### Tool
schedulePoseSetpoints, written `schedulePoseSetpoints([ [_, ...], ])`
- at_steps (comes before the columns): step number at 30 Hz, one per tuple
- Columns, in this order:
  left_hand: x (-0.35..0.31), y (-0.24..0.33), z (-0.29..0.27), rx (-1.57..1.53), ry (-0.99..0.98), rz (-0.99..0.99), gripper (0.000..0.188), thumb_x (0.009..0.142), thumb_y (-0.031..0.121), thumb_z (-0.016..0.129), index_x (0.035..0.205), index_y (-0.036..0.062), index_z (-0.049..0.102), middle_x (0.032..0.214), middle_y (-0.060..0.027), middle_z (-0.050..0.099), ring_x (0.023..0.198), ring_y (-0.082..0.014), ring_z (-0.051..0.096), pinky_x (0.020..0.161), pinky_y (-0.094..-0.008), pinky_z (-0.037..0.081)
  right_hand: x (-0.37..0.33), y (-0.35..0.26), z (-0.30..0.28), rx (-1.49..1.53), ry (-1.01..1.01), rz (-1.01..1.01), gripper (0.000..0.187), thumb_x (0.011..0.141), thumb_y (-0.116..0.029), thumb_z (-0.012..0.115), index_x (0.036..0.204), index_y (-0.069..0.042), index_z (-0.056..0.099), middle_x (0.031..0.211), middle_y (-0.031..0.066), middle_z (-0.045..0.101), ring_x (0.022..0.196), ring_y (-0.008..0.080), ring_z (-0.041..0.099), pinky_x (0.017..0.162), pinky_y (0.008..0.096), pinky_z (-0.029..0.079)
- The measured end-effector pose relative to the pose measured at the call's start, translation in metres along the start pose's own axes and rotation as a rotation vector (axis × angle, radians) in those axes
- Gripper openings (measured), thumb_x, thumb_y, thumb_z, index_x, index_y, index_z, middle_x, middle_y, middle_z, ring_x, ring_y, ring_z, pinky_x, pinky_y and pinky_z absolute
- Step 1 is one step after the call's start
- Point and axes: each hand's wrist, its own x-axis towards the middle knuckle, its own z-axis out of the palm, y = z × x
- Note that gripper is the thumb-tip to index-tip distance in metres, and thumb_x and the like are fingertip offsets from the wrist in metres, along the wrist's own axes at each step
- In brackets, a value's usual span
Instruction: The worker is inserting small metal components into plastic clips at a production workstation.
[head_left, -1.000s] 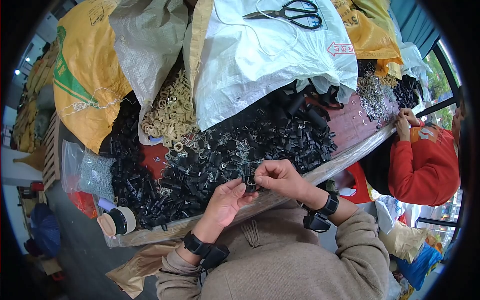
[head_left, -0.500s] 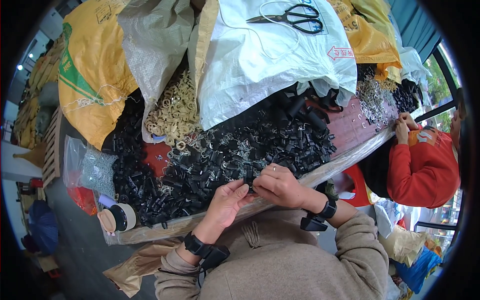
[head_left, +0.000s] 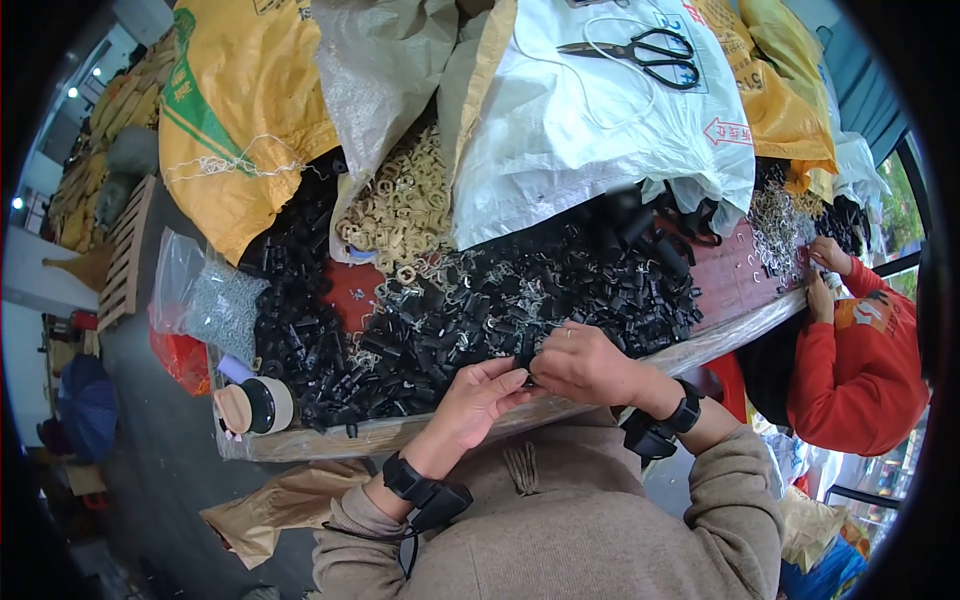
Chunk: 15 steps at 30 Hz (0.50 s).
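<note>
My left hand and my right hand meet over the near edge of the table. Between their fingertips is a small black plastic part, mostly hidden by the fingers. The left thumb and forefinger pinch it from one side. Curled right fingers press on it from the other. Just beyond the hands lies a wide heap of black plastic parts, with small silvery metal hooks scattered over it.
Cream-coloured rings spill from a grey sack. Scissors lie on a white sack. A lidded jar and a bag of grey pellets stand at the left. Another person in red works at the right over metal hooks.
The whole view has shifted, so the table and sacks sit farther right. My hands stay together at the table edge, and the black part shows less between the fingers.
</note>
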Motion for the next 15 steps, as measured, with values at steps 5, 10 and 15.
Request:
schedulePoseSetpoints([
  [5,-0.007,0.014,0.000,0.060,-0.003,0.042,0.017,0.079,0.006,0.056,0.094,-0.0017,0.055,0.090,-0.0089,0.059,0.077,-0.0185,0.060,0.068,-0.0243,0.050,0.003,-0.003,0.002,0.558,0.000,0.534,0.017,0.070,-0.009,0.063,0.073,-0.004,0.047,0.059,0.0047,0.045,0.051,0.0169,0.046,0.046,0.0272,0.037],
  [10,0.000,0.056,-0.014,0.841,0.246,0.456,0.022,0.074,0.009,0.061,0.093,-0.0015,0.058,0.090,-0.0111,0.060,0.081,-0.0197,0.059,0.068,-0.0276,0.047,-0.006,0.004,0.003,0.483,0.025,0.545,0.016,0.072,-0.009,0.062,0.077,-0.003,0.048,0.059,0.0062,0.046,0.051,0.0177,0.047,0.046,0.0271,0.038],
  [15,0.027,0.099,-0.041,1.647,0.500,0.813,0.031,0.068,0.012,0.065,0.096,0.0009,0.058,0.088,-0.0144,0.060,0.088,-0.0253,0.056,0.073,-0.0327,0.044,-0.010,0.005,0.007,0.429,0.019,0.506,0.014,0.072,-0.008,0.061,0.079,-0.003,0.050,0.060,0.0075,0.047,0.052,0.0199,0.049,0.047,0.0283,0.039],
])
